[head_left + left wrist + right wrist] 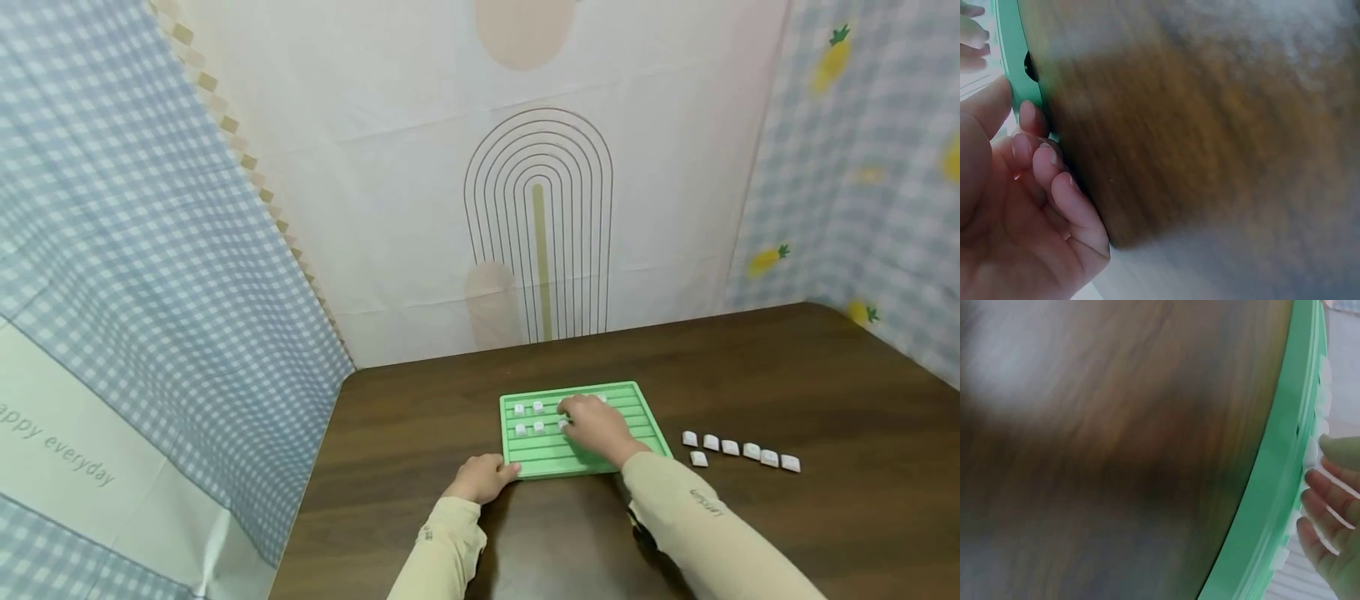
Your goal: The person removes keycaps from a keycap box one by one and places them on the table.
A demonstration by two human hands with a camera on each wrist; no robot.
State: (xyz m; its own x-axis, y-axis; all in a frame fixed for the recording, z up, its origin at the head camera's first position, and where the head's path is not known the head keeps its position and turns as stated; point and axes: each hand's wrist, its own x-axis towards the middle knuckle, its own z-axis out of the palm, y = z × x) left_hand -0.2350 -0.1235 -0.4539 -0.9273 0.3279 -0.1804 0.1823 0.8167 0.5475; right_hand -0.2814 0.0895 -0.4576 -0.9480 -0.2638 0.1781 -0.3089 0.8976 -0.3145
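Note:
A green ridged tray (540, 454) lies on the table with several small white keycap-like pieces (537, 407) standing in rows on its slats. At the tray's near left corner my left hand (480, 478) grips the rim, thumb over the top edge and fingers curled at the outer side (1054, 162). My right hand (600, 429) reaches over the middle of the tray. Its thumb and index fingertips pinch a white keycap (563, 425) in the second row; the right wrist view shows that keycap (1311, 452) right at the fingertips. Part of the rows is hidden behind this hand.
To the right of the tray, a slanting line of white keycaps (752, 451) lies on the brown wooden table (405, 433), with a single one (699, 459) nearer. Patterned cloth (420, 208) hangs behind the table and checked cloth (180, 250) at the left.

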